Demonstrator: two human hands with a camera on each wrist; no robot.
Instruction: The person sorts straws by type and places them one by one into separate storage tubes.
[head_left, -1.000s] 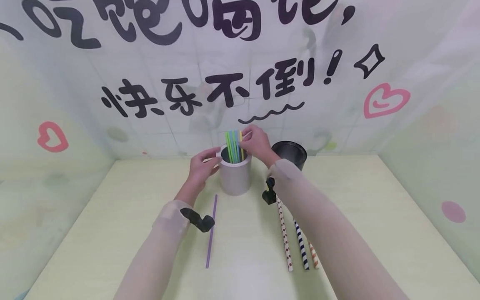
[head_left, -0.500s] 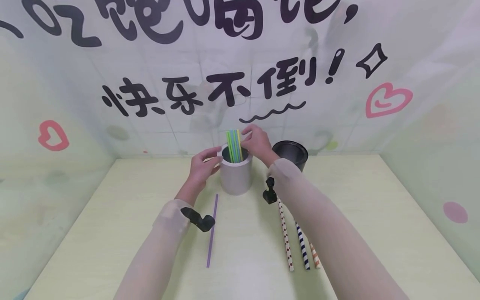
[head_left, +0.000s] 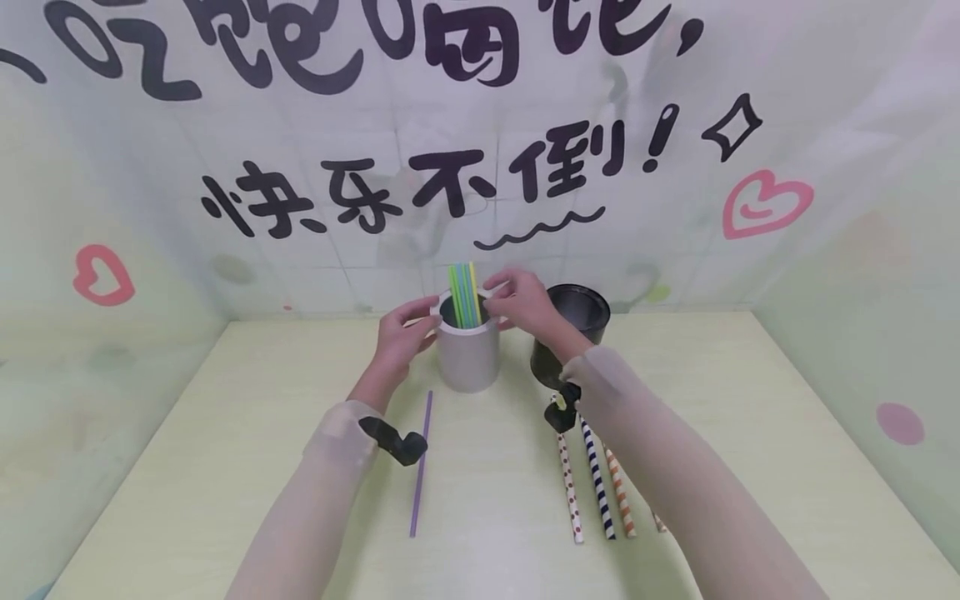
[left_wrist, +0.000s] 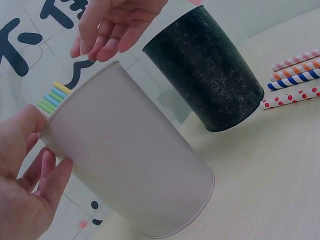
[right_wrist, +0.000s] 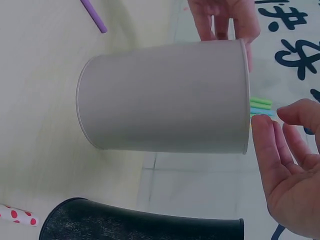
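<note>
Grey cup (interior: head view only) in left grip, right grip loose, empty

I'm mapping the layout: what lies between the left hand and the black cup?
In the head view, between the left hand and the black cup come the grey cup holding thin straws, then the right hand.

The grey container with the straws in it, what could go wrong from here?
The left hand holds the grey container near its rim, so a push there might tip it and spill the straws inside. The right hand is near the black container and might knock it when pulling back. The purple straw lies loose and might roll if brushed.
</note>
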